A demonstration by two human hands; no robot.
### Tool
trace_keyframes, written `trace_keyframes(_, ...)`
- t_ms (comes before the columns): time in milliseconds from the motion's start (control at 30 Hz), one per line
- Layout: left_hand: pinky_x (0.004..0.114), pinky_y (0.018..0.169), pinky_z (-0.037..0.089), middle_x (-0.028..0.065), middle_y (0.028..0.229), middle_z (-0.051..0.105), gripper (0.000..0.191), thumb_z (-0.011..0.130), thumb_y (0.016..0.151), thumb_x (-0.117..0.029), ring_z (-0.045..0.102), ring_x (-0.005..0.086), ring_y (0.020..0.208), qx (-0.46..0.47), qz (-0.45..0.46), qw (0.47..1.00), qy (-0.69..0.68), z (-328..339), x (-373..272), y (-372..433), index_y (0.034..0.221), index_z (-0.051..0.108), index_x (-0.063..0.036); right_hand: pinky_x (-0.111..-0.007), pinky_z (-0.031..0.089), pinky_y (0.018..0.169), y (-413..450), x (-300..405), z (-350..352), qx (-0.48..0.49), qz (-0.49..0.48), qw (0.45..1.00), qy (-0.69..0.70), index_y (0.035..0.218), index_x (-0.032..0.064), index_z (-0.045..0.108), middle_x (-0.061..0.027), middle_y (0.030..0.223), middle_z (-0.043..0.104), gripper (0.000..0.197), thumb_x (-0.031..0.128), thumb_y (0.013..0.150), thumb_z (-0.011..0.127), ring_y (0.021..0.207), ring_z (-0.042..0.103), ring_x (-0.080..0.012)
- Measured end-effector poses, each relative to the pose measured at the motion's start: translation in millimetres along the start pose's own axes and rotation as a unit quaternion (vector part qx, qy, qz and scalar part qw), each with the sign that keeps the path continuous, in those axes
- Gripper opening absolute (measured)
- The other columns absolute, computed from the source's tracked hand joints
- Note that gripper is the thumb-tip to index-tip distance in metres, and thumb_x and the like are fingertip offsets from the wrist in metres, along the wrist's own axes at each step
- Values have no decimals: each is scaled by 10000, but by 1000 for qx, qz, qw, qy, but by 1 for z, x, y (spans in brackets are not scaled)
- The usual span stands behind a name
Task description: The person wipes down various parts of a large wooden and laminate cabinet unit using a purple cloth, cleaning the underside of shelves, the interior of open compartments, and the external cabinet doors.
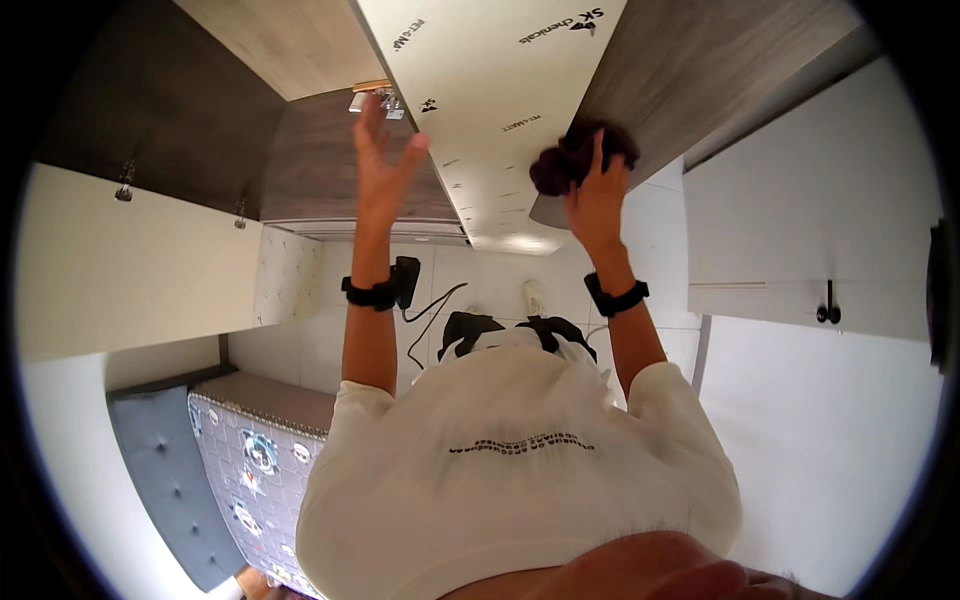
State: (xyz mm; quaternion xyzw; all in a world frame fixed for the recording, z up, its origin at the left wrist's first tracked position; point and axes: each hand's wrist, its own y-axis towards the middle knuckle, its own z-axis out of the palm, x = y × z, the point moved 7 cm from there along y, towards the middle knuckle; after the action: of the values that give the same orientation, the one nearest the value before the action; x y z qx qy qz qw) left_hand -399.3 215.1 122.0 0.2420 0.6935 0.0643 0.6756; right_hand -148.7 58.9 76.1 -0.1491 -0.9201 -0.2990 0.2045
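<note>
A dark purple cloth (551, 171) is bunched under the fingers of my right hand (602, 187), beside the lower right edge of a pale cabinet door (487, 67). The door carries a printed protective film and stands swung out in front of me. To the left of it my left hand (382, 172) is raised, fingers apart, holding nothing. Behind that hand, small items (386, 101) lie on a brown wood-grain surface inside the cabinet; what they are is unclear.
Another pale door with metal hinges (142, 247) stands at the left, and a grey door with a black handle (829, 304) at the right. A black cable (435, 307) lies on the tiled floor. A bed with a patterned cover (255, 472) is at lower left.
</note>
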Motion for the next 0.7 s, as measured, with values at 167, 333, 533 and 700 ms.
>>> trace_keyframes(167, 427, 1134, 242, 163, 1464, 337, 853, 688, 869, -387, 327, 282, 1363, 40, 0, 989, -139, 23, 41, 14, 1470, 221, -3, -509, 365, 974, -65, -46, 41, 41, 89, 989, 114, 1425, -34, 283, -316, 1178, 428, 687, 35, 802, 566, 1050, 452, -477)
trace_keyframes(333, 354, 1054, 275, 142, 1336, 419, 491, 508, 960, -238, 421, 253, 1222, -40, 96, 958, -267, 9, 0, 39, 1368, 340, -24, -437, 412, 924, -18, -49, -70, -170, 55, 982, 62, 1211, -56, 462, -248, 1098, 516, 402, 106, 863, 581, 1024, 528, -388)
trace_keyframes(533, 395, 1068, 316, 137, 1189, 553, 355, 414, 1007, -294, 501, 246, 1181, -162, -80, 766, -616, -20, -41, 66, 1191, 496, -2, -431, 411, 933, 72, 30, -155, -255, 62, 958, 118, 1219, -59, 406, -233, 1118, 530, 541, 161, 826, 706, 1023, 531, -373)
trace_keyframes(700, 345, 1032, 321, 124, 1134, 562, 335, 415, 1010, -328, 526, 227, 1088, -136, -147, 768, -608, 13, -8, 86, 1094, 513, -18, -407, 468, 832, 74, 54, -126, -293, -9, 956, 24, 1186, -48, 444, -217, 1023, 561, 474, 56, 781, 668, 925, 581, -343)
